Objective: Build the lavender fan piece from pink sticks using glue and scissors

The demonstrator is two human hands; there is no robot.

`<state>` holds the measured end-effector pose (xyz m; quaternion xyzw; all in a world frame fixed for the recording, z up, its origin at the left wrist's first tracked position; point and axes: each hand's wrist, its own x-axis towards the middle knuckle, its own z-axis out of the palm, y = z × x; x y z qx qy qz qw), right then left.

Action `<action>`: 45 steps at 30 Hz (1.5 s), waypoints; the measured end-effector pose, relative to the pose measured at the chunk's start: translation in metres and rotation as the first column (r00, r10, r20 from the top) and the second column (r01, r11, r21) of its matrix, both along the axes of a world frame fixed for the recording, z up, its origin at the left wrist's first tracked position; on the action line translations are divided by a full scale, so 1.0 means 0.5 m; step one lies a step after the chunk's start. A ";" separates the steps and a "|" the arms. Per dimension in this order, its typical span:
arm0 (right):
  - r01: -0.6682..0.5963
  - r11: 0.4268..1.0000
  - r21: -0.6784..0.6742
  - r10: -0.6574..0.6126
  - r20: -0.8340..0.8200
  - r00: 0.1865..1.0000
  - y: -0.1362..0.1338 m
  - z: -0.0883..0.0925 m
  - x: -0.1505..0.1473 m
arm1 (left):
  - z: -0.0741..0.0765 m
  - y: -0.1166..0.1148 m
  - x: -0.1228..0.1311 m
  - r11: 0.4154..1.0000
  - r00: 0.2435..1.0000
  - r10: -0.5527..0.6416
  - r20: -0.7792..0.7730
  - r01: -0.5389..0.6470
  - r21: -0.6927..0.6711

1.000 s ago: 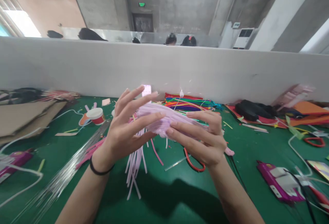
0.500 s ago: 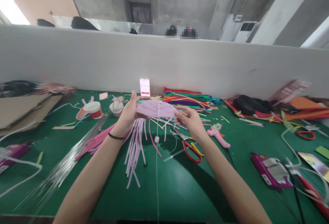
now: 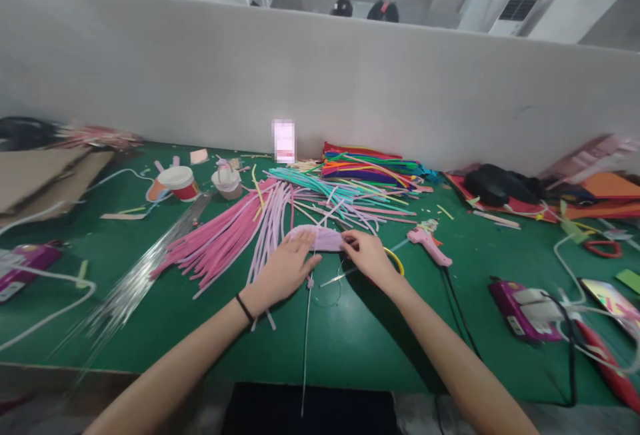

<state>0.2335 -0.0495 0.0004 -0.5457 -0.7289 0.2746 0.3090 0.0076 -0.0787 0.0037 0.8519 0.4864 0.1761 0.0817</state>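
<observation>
A lilac bundle of fuzzy strips (image 3: pixel 321 238) lies low on the green table (image 3: pixel 380 335). My left hand (image 3: pixel 286 267) rests over its left end with the fingers laid across it. At the right end, my right hand (image 3: pixel 369 255) pinches the bundle. A thin white thread (image 3: pixel 305 335) runs from the bundle towards me over the table's front edge. Long pink strips (image 3: pixel 220 248) fan out just left of my left hand.
Teal strips (image 3: pixel 320 188) and a coloured stack (image 3: pixel 365 165) lie behind the bundle, with a phone (image 3: pixel 283 140) against the grey partition (image 3: pixel 320 82). Two paper cups (image 3: pixel 180 182) and silver wires (image 3: pixel 135 275) are at left. A pink glue gun (image 3: pixel 430 245) and cabled tools (image 3: pixel 525 302) are at right.
Both hands have come down and forward from chest height, bringing the lilac bundle onto the table. The view has tilted down, and the loose lilac strips no longer hang from the bundle.
</observation>
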 end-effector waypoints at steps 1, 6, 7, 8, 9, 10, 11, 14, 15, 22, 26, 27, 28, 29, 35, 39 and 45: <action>-0.013 0.994 0.112 0.001 0.102 0.995 -0.010 -0.002 -0.004 | -0.010 -0.014 0.011 1.000 0.997 -0.004 -0.071 0.005 0.014; -0.174 0.934 0.311 0.053 0.362 0.931 -0.068 -0.031 -0.024 | -0.032 -0.036 0.024 0.998 0.972 0.011 -0.236 0.004 0.061; -0.206 0.926 0.316 0.067 0.398 0.915 -0.075 -0.037 -0.026 | -0.030 -0.035 0.023 0.998 0.969 0.012 -0.248 0.003 0.058; -0.229 0.919 0.319 0.076 0.428 0.901 -0.079 -0.043 -0.027 | -0.029 -0.035 0.022 0.999 0.967 0.014 -0.256 -0.001 0.053; -0.244 0.915 0.322 0.078 0.450 0.890 -0.081 -0.047 -0.027 | -0.027 -0.034 0.021 0.999 0.965 0.017 -0.261 -0.005 0.048; -0.252 0.912 0.322 0.079 0.466 0.881 -0.080 -0.050 -0.025 | -0.026 -0.034 0.021 0.999 0.964 0.020 -0.263 -0.009 0.044; -0.258 0.911 0.320 0.080 0.478 0.875 -0.076 -0.052 -0.022 | -0.025 -0.035 0.022 0.999 0.965 0.021 -0.263 -0.011 0.041; -0.269 0.912 0.308 0.087 0.496 0.864 -0.060 -0.051 -0.007 | -0.031 -0.040 0.029 0.999 0.970 0.028 -0.241 -0.018 0.046; -0.266 0.915 0.302 0.087 0.498 0.863 -0.054 -0.049 0.000 | -0.033 -0.041 0.032 0.998 0.973 0.036 -0.228 -0.024 0.053; -0.276 0.915 0.293 0.118 0.460 0.880 -0.033 -0.034 0.039 | -0.022 -0.011 0.001 0.998 0.997 0.056 -0.048 -0.054 0.043; -0.300 0.878 0.373 0.137 0.405 0.904 -0.019 -0.023 0.020 | -0.004 0.039 -0.052 0.996 0.999 0.031 0.029 -0.033 0.082; -0.314 0.869 0.382 0.150 0.401 0.904 -0.012 -0.021 0.010 | -0.002 0.051 -0.060 0.997 1.000 0.011 0.010 -0.012 0.077; -0.324 0.865 0.383 0.160 0.401 0.902 -0.004 -0.020 -0.001 | -0.002 0.062 -0.066 0.997 1.000 -0.025 -0.016 0.026 0.072; -0.334 0.863 0.379 0.171 0.402 0.899 0.004 -0.020 -0.012 | -0.002 0.072 -0.068 0.996 0.998 -0.053 -0.041 0.056 0.065; -0.382 0.859 0.341 0.225 0.419 0.880 0.038 -0.033 -0.045 | -0.016 0.098 -0.059 0.969 0.961 -0.207 -0.183 0.227 0.095; -0.364 0.868 0.337 0.209 0.418 0.884 0.034 -0.033 -0.045 | -0.019 0.094 -0.058 0.949 0.943 -0.226 -0.246 0.270 0.163; -0.370 0.871 0.324 0.217 0.423 0.880 0.035 -0.026 -0.046 | -0.008 0.089 -0.051 0.953 0.950 -0.194 -0.247 0.242 0.183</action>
